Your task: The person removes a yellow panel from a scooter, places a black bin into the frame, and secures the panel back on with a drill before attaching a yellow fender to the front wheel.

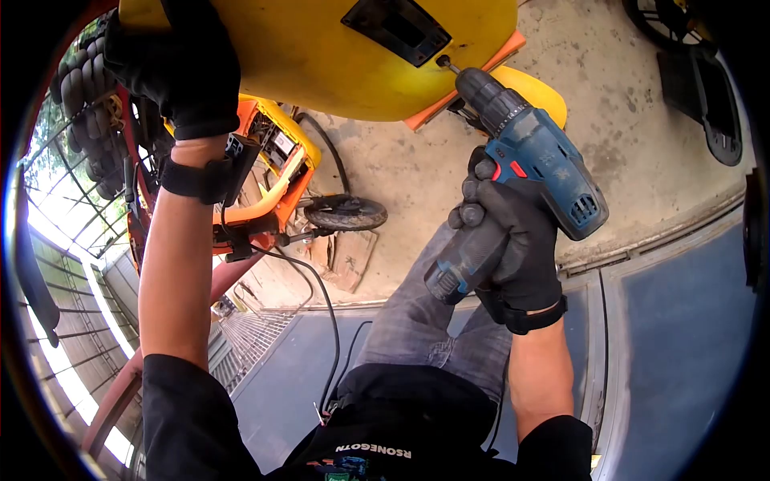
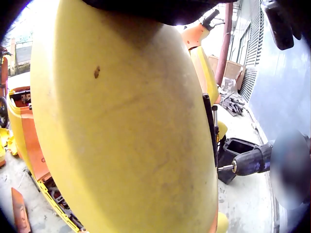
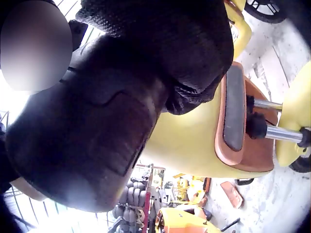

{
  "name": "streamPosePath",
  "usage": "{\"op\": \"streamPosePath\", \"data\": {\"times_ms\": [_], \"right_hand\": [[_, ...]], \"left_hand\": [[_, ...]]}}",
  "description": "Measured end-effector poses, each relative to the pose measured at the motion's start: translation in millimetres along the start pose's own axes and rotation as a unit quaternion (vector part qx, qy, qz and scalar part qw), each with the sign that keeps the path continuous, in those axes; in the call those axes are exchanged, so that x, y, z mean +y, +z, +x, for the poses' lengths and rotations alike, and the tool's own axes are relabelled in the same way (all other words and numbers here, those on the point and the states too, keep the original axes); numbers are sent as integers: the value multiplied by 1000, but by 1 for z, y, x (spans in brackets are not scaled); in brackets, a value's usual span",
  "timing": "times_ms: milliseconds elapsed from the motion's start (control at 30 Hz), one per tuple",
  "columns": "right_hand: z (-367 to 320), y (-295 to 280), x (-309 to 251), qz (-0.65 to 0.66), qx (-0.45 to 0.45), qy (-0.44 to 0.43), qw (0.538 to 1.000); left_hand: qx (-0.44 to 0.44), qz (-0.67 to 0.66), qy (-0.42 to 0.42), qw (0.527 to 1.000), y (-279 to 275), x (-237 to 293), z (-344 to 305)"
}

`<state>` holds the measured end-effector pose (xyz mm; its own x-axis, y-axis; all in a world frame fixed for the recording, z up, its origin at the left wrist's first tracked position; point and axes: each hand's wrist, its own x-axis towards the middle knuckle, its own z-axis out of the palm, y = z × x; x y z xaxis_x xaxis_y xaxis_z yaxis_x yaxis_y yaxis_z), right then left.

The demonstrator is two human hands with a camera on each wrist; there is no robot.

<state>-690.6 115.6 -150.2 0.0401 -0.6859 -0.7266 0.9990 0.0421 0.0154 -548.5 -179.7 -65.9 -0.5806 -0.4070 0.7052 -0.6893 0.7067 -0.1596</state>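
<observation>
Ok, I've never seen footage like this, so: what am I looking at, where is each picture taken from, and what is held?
No machine here: a person in gloves wears three cameras. The head view looks down at both arms. The left hand grips the edge of a yellow panel. The right hand holds a blue cordless drill, its bit against the panel beside a black inset. The left wrist view shows the panel close up, with the drill at the right. The right wrist view is mostly that gloved hand and the drill's handle. A wheel rests on the concrete floor.
</observation>
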Motion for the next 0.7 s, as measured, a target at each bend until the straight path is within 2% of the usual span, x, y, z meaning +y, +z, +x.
{"op": "streamPosePath", "data": {"times_ms": [100,133,167,200,267,333,400,433,500,567,600,633,700], "right_hand": [[3,-7,-1,18,-2,17,1000],[4,-10,-2,-42,-9,18,999],[4,-12,-3,-102,-15,17,994],[6,-13,-4,-102,-16,15,995],[6,-14,-5,-195,-22,-40,980],[10,-22,-6,-220,-25,-33,975],[13,-35,-11,-245,-27,-25,969],[19,-45,-17,-324,-41,-50,944],[32,-64,-36,-479,-70,-94,870],[44,-71,-47,-615,-102,-133,771],[46,-68,-57,-667,-141,-217,699],[45,-60,-66,-668,-140,-217,698],[46,-50,-81,-809,-130,-239,522]], "left_hand": [[26,75,44,996,3,-13,-3],[25,75,45,996,2,-11,-3],[14,59,36,998,2,-9,-2],[6,42,28,999,2,-7,-1],[6,45,24,999,1,-8,-3],[8,48,21,999,0,-8,-2],[-49,-21,-23,998,-3,-7,-1],[-47,-23,-23,998,1,-8,-1],[32,19,35,999,6,-12,-4],[19,-9,41,999,4,-12,-3],[6,-40,46,998,3,-11,-3],[6,-41,45,998,4,-10,-4],[28,10,42,999,4,-9,-2]]}}
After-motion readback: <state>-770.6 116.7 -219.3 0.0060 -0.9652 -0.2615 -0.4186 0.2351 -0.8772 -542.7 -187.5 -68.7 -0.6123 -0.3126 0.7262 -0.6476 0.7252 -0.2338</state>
